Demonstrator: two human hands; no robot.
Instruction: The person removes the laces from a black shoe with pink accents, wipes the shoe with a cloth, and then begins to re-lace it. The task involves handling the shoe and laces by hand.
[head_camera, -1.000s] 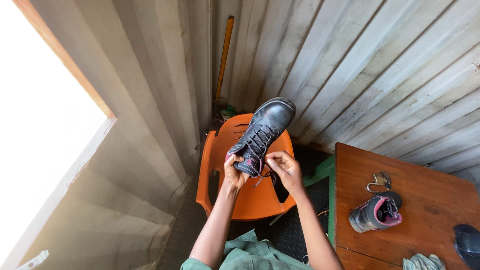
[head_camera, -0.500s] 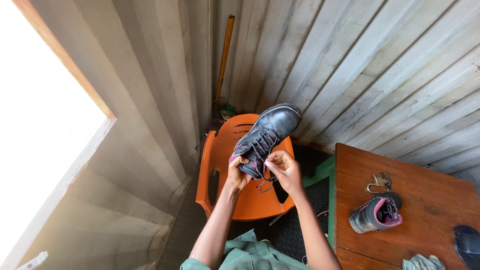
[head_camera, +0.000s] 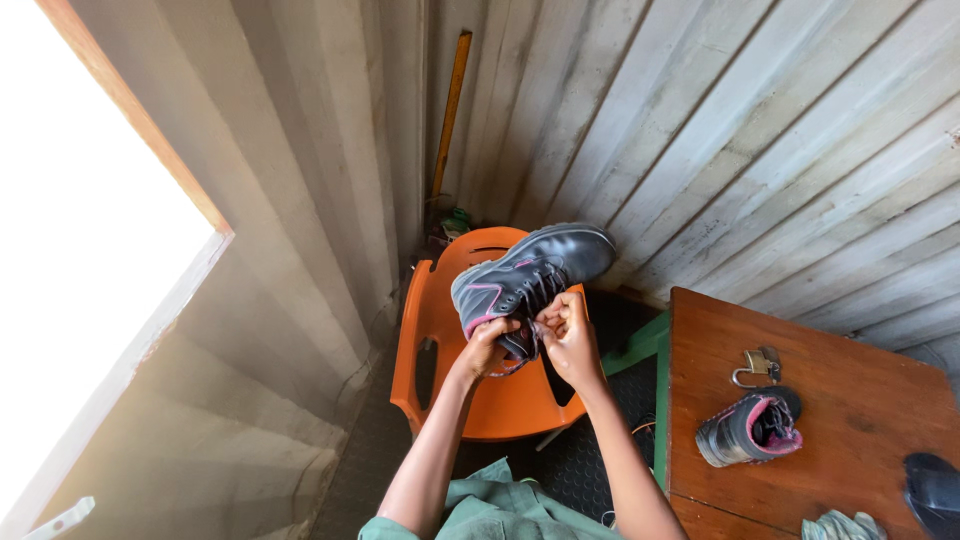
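A dark grey shoe with pink trim (head_camera: 535, 272) is held up in front of me, above an orange plastic chair (head_camera: 470, 380). My left hand (head_camera: 487, 345) grips the shoe at its heel end, near the pink collar. My right hand (head_camera: 567, 330) pinches the dark laces at the shoe's tongue. The toe points up and to the right. A second matching shoe (head_camera: 750, 428) lies on the brown wooden table (head_camera: 850, 380) at my right, untouched.
A metal padlock (head_camera: 757, 366) lies on the table beside the second shoe. A crumpled cloth (head_camera: 838, 525) and a dark object (head_camera: 932, 490) sit at the table's near right. Corrugated metal walls enclose the space; a wooden handle (head_camera: 448, 110) leans in the corner.
The shoe has tilted so its toe swings further to the right and lower. Both hands have stayed at the laces and heel, shifting slightly right.
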